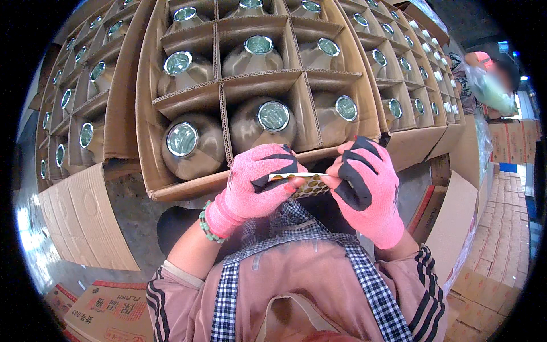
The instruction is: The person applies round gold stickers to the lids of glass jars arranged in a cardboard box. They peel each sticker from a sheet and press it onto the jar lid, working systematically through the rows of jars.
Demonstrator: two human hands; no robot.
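Observation:
A small sheet (309,187) patterned with round, gold-brown dots, like a sheet of round stickers, is stretched between my hands in front of my chest. My left hand (250,179), in a pink glove with black patches, pinches its left end between thumb and fingers. The right end is pinched by my right hand (369,191), gloved the same way with bare fingertips showing. Just beyond my hands stands an open carton (188,191) with cardboard dividers. Each visible compartment holds a round glass bottle (196,151) with a shiny rim, mouth up.
More divided cartons of bottles stand at the left (94,108) and right (401,94). A carton flap (91,219) hangs out at left. Flat printed cardboard (108,310) lies lower left. Stacked cartons (493,239) line the right side. Another person (487,82) is at the far right.

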